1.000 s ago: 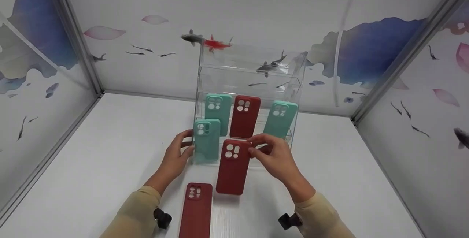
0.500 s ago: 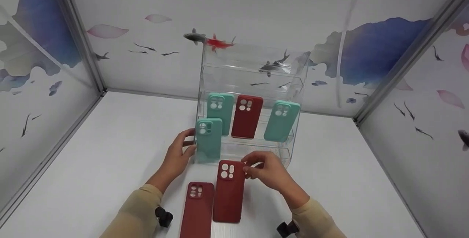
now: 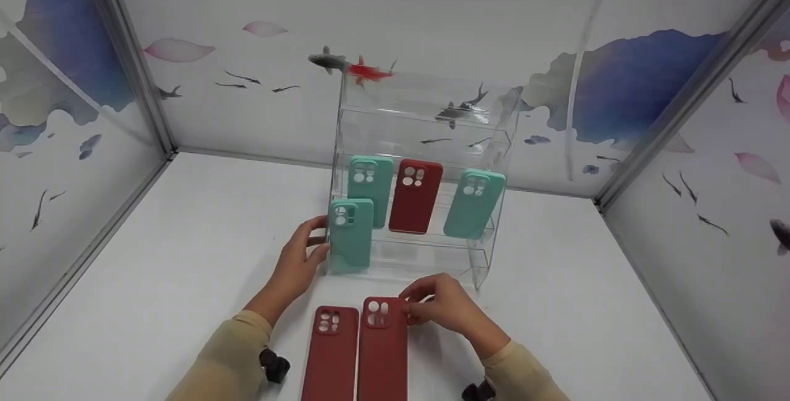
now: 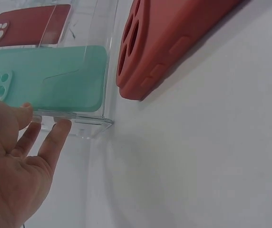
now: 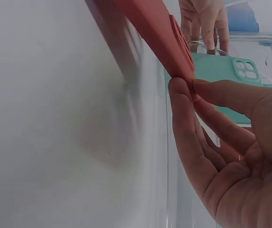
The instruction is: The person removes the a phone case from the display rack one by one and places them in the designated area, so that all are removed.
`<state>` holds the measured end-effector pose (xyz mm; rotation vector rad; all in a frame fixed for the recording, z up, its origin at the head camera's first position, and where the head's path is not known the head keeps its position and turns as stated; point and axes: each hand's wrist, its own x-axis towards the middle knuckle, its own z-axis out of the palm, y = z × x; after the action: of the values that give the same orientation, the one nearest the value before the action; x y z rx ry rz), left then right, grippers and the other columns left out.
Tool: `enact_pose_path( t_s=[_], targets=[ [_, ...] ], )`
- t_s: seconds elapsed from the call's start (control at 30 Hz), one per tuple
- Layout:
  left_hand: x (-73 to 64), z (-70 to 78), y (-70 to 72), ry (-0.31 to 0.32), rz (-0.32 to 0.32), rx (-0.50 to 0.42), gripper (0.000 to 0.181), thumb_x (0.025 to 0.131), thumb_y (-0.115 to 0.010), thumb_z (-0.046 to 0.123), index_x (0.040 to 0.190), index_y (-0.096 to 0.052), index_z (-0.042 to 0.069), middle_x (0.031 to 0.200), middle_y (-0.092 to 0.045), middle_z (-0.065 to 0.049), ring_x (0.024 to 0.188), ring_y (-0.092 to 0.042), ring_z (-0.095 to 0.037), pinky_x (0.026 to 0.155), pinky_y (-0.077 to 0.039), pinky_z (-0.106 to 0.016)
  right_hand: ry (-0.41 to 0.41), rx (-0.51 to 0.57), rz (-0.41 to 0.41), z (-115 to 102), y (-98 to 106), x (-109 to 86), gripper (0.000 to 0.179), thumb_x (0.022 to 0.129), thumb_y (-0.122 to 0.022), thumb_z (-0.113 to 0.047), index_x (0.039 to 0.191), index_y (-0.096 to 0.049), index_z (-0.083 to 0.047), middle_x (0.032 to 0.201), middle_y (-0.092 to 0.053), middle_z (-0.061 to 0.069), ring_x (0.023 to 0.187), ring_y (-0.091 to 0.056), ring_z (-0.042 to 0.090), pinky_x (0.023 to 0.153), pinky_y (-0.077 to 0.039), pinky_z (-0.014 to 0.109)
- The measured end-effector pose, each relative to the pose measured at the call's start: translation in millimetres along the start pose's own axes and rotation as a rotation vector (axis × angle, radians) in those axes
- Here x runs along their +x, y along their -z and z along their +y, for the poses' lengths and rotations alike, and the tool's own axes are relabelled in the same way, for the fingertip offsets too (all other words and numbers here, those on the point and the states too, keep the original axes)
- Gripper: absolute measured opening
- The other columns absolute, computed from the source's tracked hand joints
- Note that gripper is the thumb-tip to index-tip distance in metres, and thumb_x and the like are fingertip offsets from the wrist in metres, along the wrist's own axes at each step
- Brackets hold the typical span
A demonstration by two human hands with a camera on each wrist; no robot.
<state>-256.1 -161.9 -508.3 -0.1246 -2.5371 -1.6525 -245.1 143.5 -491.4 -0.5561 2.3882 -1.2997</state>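
My right hand pinches the top right corner of a red phone case between thumb and fingers; in the right wrist view, that case slants up from the fingertips. Close to its left, a second red phone case lies on the white table. With my left hand I grip the left side edge of a clear acrylic display stand. Near that thumb, a mint-green phone case stands in the stand's bottom tier.
One tier higher stand another mint-green case, a red case and, at the right, a further mint-green case. White panels printed with fish and petals, framed by metal posts, enclose the table.
My right hand has brought the red case down from in front of the stand toward me, beside the other red case. My left hand has kept its place at the stand.
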Motion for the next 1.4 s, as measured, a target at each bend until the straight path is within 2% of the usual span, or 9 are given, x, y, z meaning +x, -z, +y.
enact_pose_path(
  t_s=[0.27,0.63,0.9,1.13,1.4],
  targets=[
    [-0.5,-1.6,-0.2,0.013,-0.007,-0.012,0.054,0.108,-0.054,0.017,0.158,-0.033,0.021,0.160,-0.042,-0.004,0.141,-0.053,-0.028,0.114,-0.050,-0.044,-0.053,0.022,-0.015,6,-8,-1.8,0.015,0.090,-0.079,-0.013,0.103,-0.080,-0.004,0.090,-0.077,0.010,0.073,-0.076,0.019,0.068,-0.066,0.035],
    [0.0,0.0,0.8,0.019,-0.016,-0.012,0.053,0.109,-0.054,0.019,0.158,-0.033,0.021,0.160,-0.042,-0.004,0.141,-0.052,-0.028,0.115,-0.050,-0.043,-0.091,-0.010,0.000,5,-14,-1.1,0.014,0.090,-0.079,-0.012,0.101,-0.081,-0.004,0.089,-0.077,0.008,0.073,-0.076,0.017,0.067,-0.066,0.033],
    [-0.1,-1.7,0.4,0.014,-0.015,-0.010,0.054,0.108,-0.055,0.017,0.158,-0.033,0.022,0.160,-0.042,-0.004,0.140,-0.053,-0.028,0.116,-0.049,-0.044,-0.072,-0.097,0.032,6,-17,0.2,0.012,0.088,-0.082,-0.013,0.098,-0.081,-0.006,0.089,-0.077,0.005,0.071,-0.073,0.012,0.063,-0.063,0.028],
    [-0.7,-1.4,-0.4,0.011,-0.019,-0.007,0.055,0.108,-0.055,0.016,0.158,-0.033,0.022,0.160,-0.042,-0.004,0.141,-0.053,-0.027,0.116,-0.048,-0.044,-0.108,-0.040,0.014,6,-20,-1.8,0.012,0.087,-0.082,-0.008,0.098,-0.080,-0.005,0.087,-0.076,0.006,0.068,-0.075,0.015,0.063,-0.064,0.030],
    [-0.9,0.9,0.6,0.024,-0.017,-0.017,0.055,0.108,-0.054,0.014,0.158,-0.032,0.021,0.160,-0.042,-0.004,0.141,-0.052,-0.028,0.116,-0.049,-0.044,-0.102,-0.037,0.019,5,-21,-2.1,0.012,0.087,-0.082,-0.009,0.098,-0.081,-0.005,0.086,-0.076,0.006,0.069,-0.074,0.014,0.063,-0.064,0.029]
  ],
)
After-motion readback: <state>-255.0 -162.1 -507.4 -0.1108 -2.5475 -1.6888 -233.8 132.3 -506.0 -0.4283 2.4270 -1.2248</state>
